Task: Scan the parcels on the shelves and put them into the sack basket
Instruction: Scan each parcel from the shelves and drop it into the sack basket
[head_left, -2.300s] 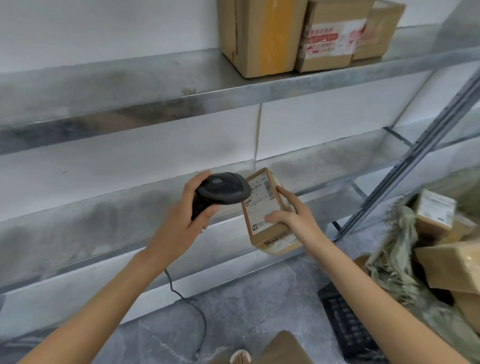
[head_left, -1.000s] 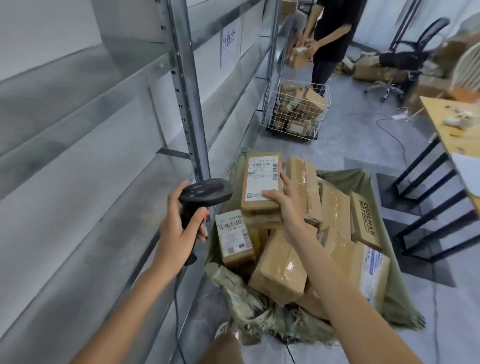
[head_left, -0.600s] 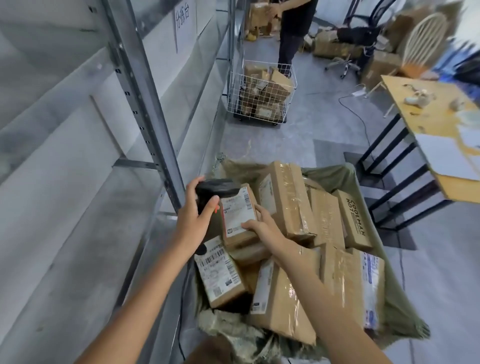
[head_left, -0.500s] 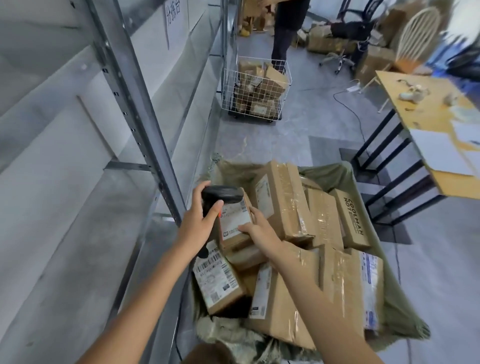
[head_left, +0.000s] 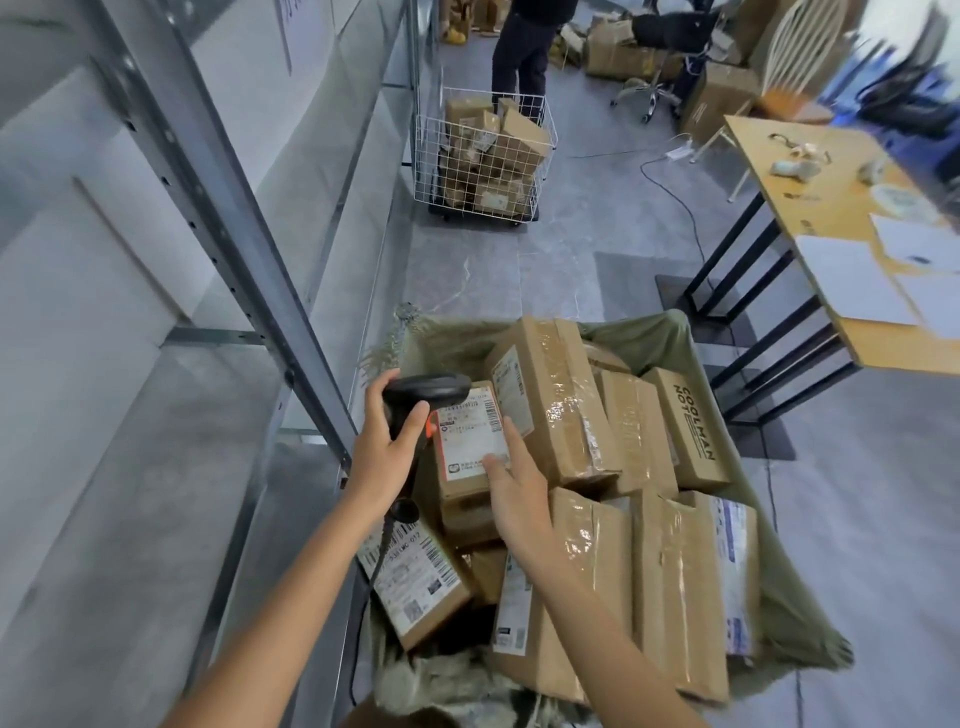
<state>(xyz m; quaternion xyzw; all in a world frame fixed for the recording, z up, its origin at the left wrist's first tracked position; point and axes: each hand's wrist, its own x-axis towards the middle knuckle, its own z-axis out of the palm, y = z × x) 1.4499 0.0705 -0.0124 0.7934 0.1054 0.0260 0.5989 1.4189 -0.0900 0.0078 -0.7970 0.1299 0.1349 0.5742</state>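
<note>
Grey stone floor (head_left: 597, 260) of a sorting room, metal shelving (head_left: 218, 218) running along the left of the sack basket (head_left: 649, 338), already heaped with taped cardboard boxes. Small parcel (head_left: 470, 441), label up, lying on the heap at the basket's left side, right hand (head_left: 511, 488) resting on it with fingers fairly straight across the label; whether the thumb hooks under an edge cannot be told. Left hand (head_left: 384, 449) wrapped round the grip of a black scanner (head_left: 426, 389), just left of the parcel. Judging by size and one-handed carrying: light, stiff card, slick where taped; best taken by the short edges rather than the glossy face. Could slide off the sloping boxes beneath if let go carelessly. Beyond the basket, a white wire cart (head_left: 485, 156) of parcels and a person standing by it; to the basket's right, a wooden table (head_left: 841, 218) on black legs, well apart. Scanner cable (head_left: 379, 551) trailing down over a labelled box (head_left: 415, 582) at the basket's near left, liable to snag.
</note>
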